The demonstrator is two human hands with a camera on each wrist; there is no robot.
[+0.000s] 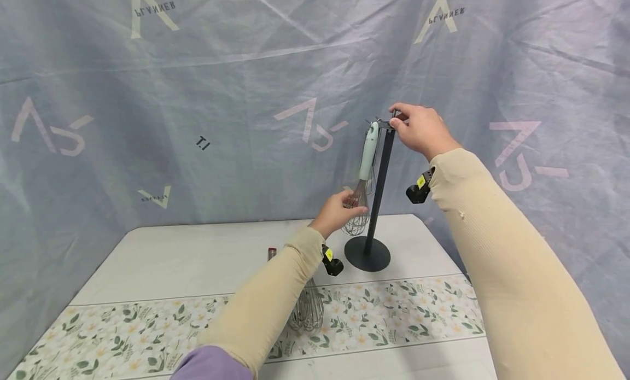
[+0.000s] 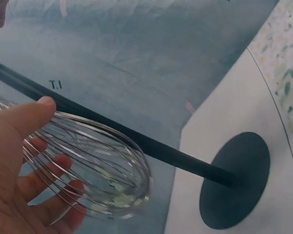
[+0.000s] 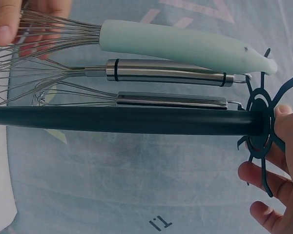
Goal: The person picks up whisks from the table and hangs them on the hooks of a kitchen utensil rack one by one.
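Observation:
A black utensil stand (image 1: 379, 194) with a round base (image 1: 356, 255) rises at the back right of the table. From its hooks hang a whisk with a mint-green handle (image 1: 368, 158) and two steel-handled whisks, one thicker (image 3: 168, 72) and one thinner (image 3: 171, 100), clearest in the right wrist view. My left hand (image 1: 337, 211) holds the green-handled whisk by its wire balloon (image 2: 102, 161), thumb on one side and fingers on the other. Up at the top, my right hand (image 1: 423, 129) grips the stand's hook ring (image 3: 259, 124) between thumb and fingers.
Below my left forearm another wire whisk (image 1: 307, 311) lies on the floral strip (image 1: 394, 314) of the white table (image 1: 197, 259), partly hidden. A small red-tipped metal end (image 1: 272, 253) shows beside the sleeve. Grey printed cloth (image 1: 221, 95) hangs behind.

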